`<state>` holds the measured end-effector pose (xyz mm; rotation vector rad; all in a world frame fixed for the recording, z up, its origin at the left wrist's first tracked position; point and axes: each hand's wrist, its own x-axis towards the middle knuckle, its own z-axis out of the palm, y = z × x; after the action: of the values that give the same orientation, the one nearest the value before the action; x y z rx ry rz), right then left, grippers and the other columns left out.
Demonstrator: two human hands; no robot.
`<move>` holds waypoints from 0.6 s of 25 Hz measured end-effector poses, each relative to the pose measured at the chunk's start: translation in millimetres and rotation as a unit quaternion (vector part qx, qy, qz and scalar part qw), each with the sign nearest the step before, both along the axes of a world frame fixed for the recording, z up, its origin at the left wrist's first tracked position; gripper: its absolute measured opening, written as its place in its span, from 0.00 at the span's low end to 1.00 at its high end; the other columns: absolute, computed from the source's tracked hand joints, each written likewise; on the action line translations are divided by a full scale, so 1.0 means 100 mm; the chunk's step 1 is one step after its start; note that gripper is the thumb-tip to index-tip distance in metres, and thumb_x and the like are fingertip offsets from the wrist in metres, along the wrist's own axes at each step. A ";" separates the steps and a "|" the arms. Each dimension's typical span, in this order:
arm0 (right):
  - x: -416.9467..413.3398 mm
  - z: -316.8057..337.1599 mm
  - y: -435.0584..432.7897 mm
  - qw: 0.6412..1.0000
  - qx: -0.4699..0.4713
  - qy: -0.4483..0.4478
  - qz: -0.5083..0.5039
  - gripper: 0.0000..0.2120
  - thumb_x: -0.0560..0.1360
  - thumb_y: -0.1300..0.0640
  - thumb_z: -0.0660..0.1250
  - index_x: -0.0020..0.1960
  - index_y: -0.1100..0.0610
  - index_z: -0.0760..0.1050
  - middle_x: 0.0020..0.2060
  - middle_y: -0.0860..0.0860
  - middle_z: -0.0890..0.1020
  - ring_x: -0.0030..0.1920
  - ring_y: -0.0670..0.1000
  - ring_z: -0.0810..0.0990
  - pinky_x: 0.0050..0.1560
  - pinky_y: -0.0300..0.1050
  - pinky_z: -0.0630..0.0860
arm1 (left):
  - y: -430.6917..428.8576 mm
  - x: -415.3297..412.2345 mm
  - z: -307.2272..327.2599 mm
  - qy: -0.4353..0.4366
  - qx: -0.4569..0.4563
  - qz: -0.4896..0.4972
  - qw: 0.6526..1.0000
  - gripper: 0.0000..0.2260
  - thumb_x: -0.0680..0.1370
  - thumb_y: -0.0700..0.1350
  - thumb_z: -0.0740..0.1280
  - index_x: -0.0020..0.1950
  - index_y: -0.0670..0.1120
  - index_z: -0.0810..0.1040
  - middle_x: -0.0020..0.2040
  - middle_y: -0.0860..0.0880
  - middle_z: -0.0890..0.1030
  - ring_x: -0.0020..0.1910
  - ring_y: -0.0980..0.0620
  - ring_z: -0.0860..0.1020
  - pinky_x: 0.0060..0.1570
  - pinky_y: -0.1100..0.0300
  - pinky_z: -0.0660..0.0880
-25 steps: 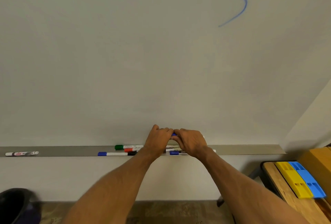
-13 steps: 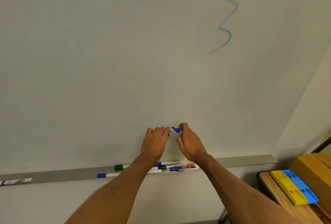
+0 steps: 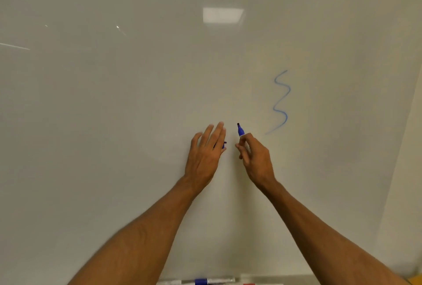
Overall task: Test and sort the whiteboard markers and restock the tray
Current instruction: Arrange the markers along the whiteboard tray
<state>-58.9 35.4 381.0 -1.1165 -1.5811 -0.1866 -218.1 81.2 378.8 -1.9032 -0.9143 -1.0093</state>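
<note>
A glossy whiteboard (image 3: 114,125) fills the view, smooth enough to mirror two ceiling lights (image 3: 222,15) high above a thin, wavy blue squiggle (image 3: 282,102). Just left of the squiggle's lower end, the right grip (image 3: 255,159) pinches a slim marker (image 3: 240,130) by its white barrel. The blue collar and dark chisel tip point upward, near the board but apparently not touching it. Further left, the left grip (image 3: 205,154) has long fingers nearly straight, and its thumb seems to clamp the small blue cap (image 3: 223,145) against them. Far below the squiggle, the grey tray (image 3: 292,279) shows at the frame's edge with other markers lying in it. This looks like the testing step. The next move calls for setting the tip on the board and drawing a stroke to judge the ink, then recapping.
</note>
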 end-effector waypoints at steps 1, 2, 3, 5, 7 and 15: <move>0.05 0.15 0.05 0.999 0.038 -0.015 -0.007 0.01 0.78 0.57 0.63 0.49 0.52 0.72 0.40 0.49 0.79 0.38 0.48 0.78 0.40 0.48 0.77 | 0.04 0.04 0.20 -0.005 0.009 -0.001 1.000 0.21 0.79 0.46 0.63 0.70 0.40 0.70 0.71 0.43 0.71 0.68 0.42 0.71 0.62 0.48 0.71; 0.10 0.28 0.09 0.997 0.072 -0.023 -0.012 0.03 0.78 0.57 0.64 0.51 0.52 0.74 0.43 0.49 0.80 0.42 0.47 0.78 0.43 0.47 0.77 | 0.08 0.09 0.40 -0.009 0.020 -0.004 1.000 0.21 0.79 0.46 0.61 0.71 0.40 0.69 0.71 0.43 0.70 0.68 0.42 0.71 0.64 0.47 0.69; 0.14 0.42 0.12 0.995 0.098 -0.028 -0.015 0.06 0.78 0.57 0.64 0.54 0.52 0.76 0.47 0.49 0.81 0.46 0.46 0.78 0.45 0.45 0.77 | 0.13 0.12 0.58 -0.011 0.031 -0.007 0.999 0.21 0.79 0.46 0.62 0.71 0.40 0.68 0.71 0.42 0.70 0.69 0.42 0.70 0.65 0.47 0.69; 0.20 0.61 0.16 0.991 0.126 -0.042 -0.018 0.13 0.79 0.55 0.62 0.62 0.52 0.75 0.51 0.50 0.79 0.50 0.46 0.76 0.46 0.41 0.75 | 0.23 0.20 0.89 -0.022 0.043 -0.013 0.999 0.23 0.78 0.44 0.65 0.72 0.40 0.67 0.71 0.41 0.69 0.70 0.41 0.68 0.67 0.45 0.67; 0.26 0.76 0.17 0.988 0.139 -0.065 0.003 0.18 0.79 0.55 0.57 0.68 0.53 0.71 0.52 0.51 0.77 0.51 0.47 0.74 0.49 0.38 0.72 | 0.31 0.27 1.12 -0.039 0.041 -0.020 0.998 0.25 0.78 0.43 0.66 0.73 0.38 0.65 0.72 0.40 0.67 0.71 0.40 0.66 0.68 0.43 0.65; 0.47 1.04 0.30 0.976 0.213 -0.036 0.007 0.19 0.72 0.59 0.67 0.62 0.58 0.71 0.49 0.51 0.78 0.46 0.41 0.73 0.48 0.32 0.72 | 0.58 0.36 1.20 -0.060 0.065 -0.025 0.996 0.24 0.81 0.44 0.56 0.75 0.40 0.55 0.75 0.40 0.63 0.74 0.41 0.60 0.72 0.45 0.55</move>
<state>-11.9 65.3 484.5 -0.7696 -1.5193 -0.5359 -181.8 139.4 499.3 -1.7785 -0.8512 -1.1951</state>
